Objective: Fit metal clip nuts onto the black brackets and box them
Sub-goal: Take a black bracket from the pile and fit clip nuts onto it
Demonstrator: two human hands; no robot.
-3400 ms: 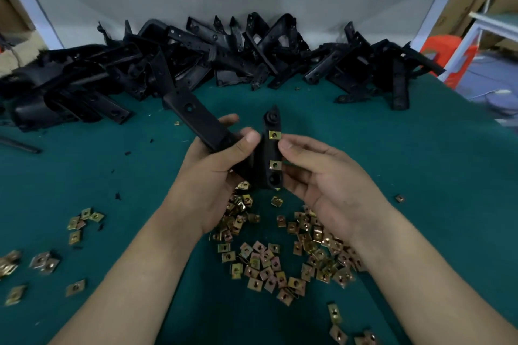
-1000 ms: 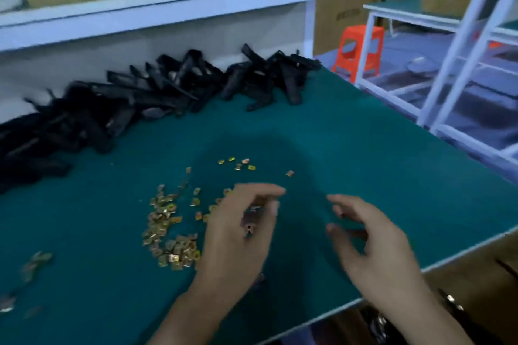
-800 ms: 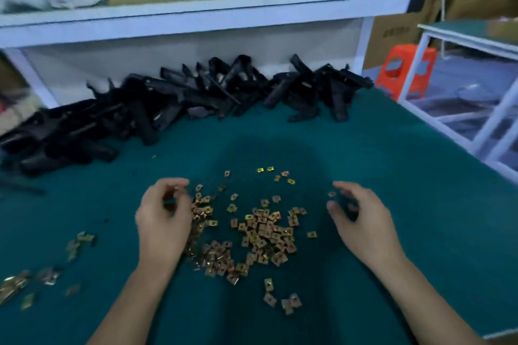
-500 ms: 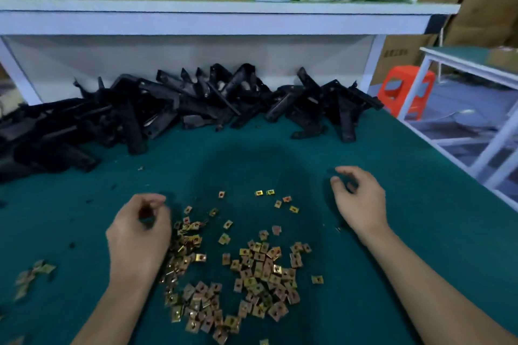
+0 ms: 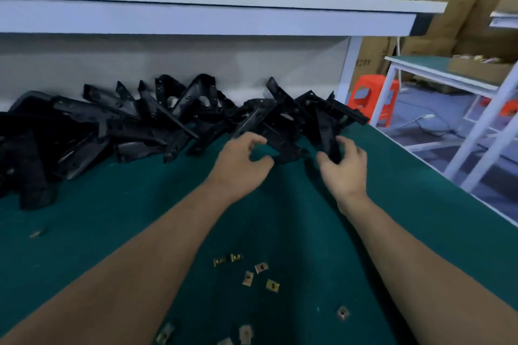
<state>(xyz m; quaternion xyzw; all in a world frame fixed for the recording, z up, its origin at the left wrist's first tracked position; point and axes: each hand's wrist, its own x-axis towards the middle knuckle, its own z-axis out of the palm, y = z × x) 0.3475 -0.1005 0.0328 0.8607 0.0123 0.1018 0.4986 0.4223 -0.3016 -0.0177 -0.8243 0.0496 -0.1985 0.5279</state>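
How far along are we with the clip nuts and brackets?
Done: nothing finished shows; no bracket in view carries a clip nut. In hand: the right hand grips one black bracket at the pile's edge, the left hand beside it, fingers curled. Left: the bracket pile along the wall, loose clip nuts on the green mat, then boxing.
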